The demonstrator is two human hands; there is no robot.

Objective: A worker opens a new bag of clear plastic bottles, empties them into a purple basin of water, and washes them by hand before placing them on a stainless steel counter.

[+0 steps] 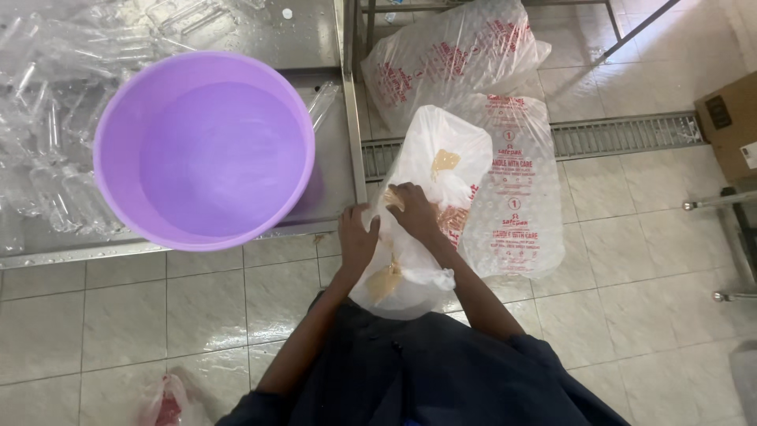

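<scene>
Nearest, both hands work at a white, taped-up plastic sack (426, 205) that stands on the wet tiled floor (197, 308) just right of the steel table (347, 118). The left hand (356, 241) lies flat and open against its side; the right hand (414, 209) has its fingers curled and pinching the film beside the brown tape. The thin film could tear, I judge, or the sack slip on the tiles. Farther left, the purple plastic tub (201, 150) overhangs the table's near edge and might tip if bumped.

The person wore a dark navy top with sleeves pushed up above the elbows, the cloth bunched near the bottom edge. Both forearms were bare. The left hand (356, 239) and right hand (413, 209) carried no gloves, rings or watch.
</scene>
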